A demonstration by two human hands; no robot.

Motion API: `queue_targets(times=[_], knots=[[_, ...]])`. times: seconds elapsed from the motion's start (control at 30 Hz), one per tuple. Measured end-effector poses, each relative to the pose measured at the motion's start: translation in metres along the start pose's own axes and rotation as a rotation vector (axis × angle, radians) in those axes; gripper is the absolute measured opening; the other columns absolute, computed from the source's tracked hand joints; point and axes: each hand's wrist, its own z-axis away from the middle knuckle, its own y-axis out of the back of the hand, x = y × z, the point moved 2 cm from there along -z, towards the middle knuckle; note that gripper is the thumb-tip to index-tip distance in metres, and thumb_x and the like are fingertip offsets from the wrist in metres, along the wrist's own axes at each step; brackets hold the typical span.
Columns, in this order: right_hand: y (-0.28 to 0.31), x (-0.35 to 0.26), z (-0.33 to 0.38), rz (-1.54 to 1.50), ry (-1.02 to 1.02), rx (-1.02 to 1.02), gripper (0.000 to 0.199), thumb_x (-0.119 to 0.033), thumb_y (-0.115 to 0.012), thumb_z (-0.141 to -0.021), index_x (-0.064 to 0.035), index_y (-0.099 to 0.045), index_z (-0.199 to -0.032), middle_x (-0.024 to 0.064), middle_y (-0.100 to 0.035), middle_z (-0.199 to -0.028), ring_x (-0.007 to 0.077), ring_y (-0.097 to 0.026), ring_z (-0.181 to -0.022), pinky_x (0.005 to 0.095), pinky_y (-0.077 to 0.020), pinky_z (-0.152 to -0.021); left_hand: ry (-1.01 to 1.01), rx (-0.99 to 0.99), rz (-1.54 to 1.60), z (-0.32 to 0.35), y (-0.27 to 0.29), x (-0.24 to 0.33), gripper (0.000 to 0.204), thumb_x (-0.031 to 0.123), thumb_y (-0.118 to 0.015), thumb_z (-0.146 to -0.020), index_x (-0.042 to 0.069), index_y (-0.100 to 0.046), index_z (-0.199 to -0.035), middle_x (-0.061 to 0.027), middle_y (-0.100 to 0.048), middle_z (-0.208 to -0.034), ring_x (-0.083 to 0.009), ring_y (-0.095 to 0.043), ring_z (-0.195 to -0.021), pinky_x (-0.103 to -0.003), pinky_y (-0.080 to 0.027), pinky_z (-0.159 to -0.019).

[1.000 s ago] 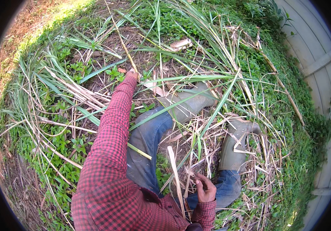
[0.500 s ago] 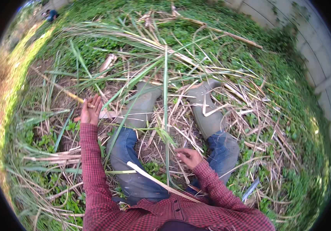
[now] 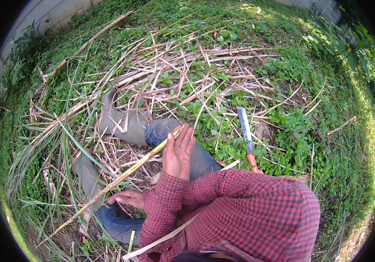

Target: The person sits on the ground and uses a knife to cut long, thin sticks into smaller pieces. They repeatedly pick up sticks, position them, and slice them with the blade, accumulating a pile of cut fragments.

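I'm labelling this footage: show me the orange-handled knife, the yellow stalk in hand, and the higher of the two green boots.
Orange-handled knife [image 3: 246, 134]: head view, on its blade.
Yellow stalk [image 3: 122, 177]: head view, about mid-length.
Higher green boot [image 3: 134, 129]: head view, on its shaft.

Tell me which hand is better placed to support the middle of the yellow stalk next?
Probably the right hand: it is close to the middle of the yellow stalk, while the left hand holds it near one end.
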Motion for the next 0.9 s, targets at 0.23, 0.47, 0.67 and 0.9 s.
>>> queue_targets(times=[0.23,0.47,0.67,0.9], knots=[[0.019,0.027,0.017,-0.167,-0.364,0.499,0.057,-0.007,-0.059,-0.085,-0.0102,-0.031,-0.135,0.0078,-0.048,-0.123,0.0165,-0.043,-0.118,0.0356,-0.031,-0.104,-0.034,0.011,-0.134,0.003,-0.022,-0.013,0.047,0.041,-0.038,-0.096,0.006,-0.039,-0.129,-0.0133,-0.045,-0.133,-0.0231,-0.045,-0.121,-0.034,-0.044,-0.094],[0.003,-0.02,-0.014,-0.384,-0.042,0.153,0.05,-0.016,-0.058,-0.089,-0.0149,-0.036,-0.134,0.0052,-0.05,-0.121,0.0157,-0.046,-0.115,0.032,-0.0399,-0.094,0.021,-0.041,-0.269,-0.007,-0.037,-0.03,0.053,0.044,-0.033,-0.097,0.005,-0.034,-0.133,-0.0142,-0.044,-0.134,-0.0233,-0.045,-0.121,-0.036,-0.041,-0.096],[0.044,-0.029,-0.016,-0.12,-0.071,0.45,0.039,-0.041,-0.034,-0.098,-0.0086,-0.05,-0.112,0.0075,-0.058,-0.107,0.019,-0.053,-0.109,0.0369,-0.0455,-0.092,0.061,-0.261,-0.947,0.069,-0.033,0.022,0.05,0.018,-0.052,-0.091,-0.003,-0.036,-0.133,-0.0193,-0.055,-0.12,-0.0245,-0.057,-0.107,-0.034,-0.046,-0.089],[0.143,-0.166,-0.002,-0.115,0.032,0.927,0.052,-0.057,-0.036,-0.091,-0.0054,-0.044,-0.094,0.0121,-0.058,-0.083,0.0231,-0.065,-0.076,0.0343,-0.0578,-0.061,-0.749,0.545,-2.34,0.132,0.098,0.165,0.057,0.031,-0.057,-0.084,0.006,-0.041,-0.133,-0.015,-0.049,-0.128,-0.0325,-0.045,-0.119,-0.043,-0.026,-0.106]])
